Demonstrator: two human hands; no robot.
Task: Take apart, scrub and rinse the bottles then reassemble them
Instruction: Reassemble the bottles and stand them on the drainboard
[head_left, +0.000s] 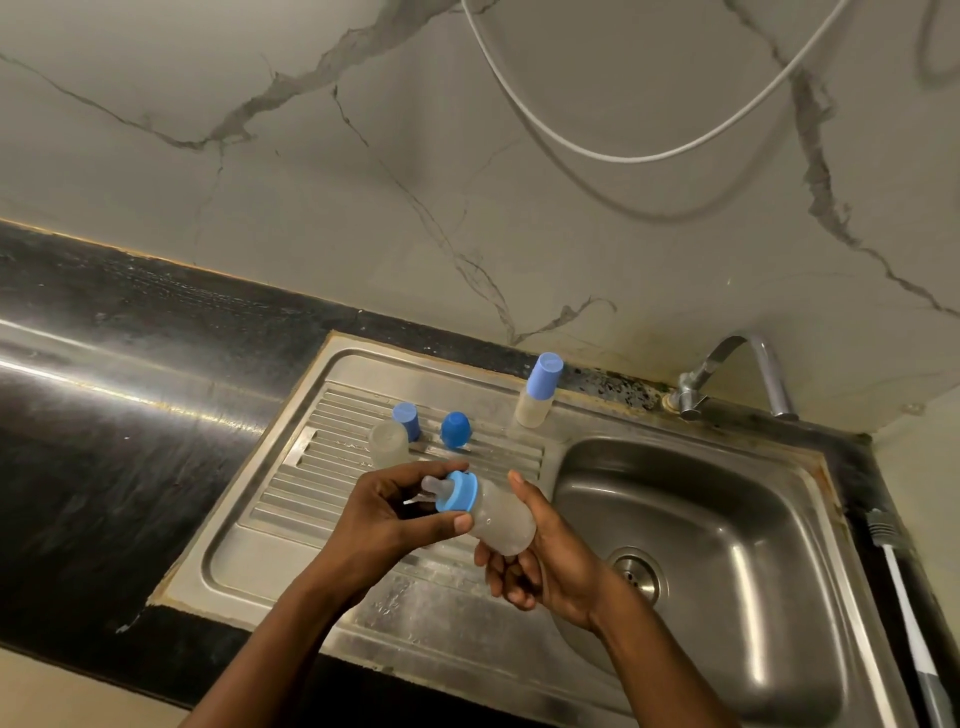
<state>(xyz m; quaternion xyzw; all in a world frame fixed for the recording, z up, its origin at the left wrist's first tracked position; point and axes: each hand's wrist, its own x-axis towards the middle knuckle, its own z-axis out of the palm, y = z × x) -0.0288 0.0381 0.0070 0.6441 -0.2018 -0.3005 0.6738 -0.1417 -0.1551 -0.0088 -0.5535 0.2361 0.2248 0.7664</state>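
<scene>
Just left of the sink basin (691, 525), bottle (501, 522) is held tilted, teat pointing away from the basin. Left hand (389, 519) fingers pinch its blue collar (457, 492); right hand (550, 556) fingers curl round the body.

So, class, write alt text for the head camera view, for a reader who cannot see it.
Two hands hold a clear baby bottle over a steel sink's draining board: the left hand grips its blue collar, the right hand its body. Behind stand a capped bottle, an uncapped bottle and two loose blue caps.
</scene>
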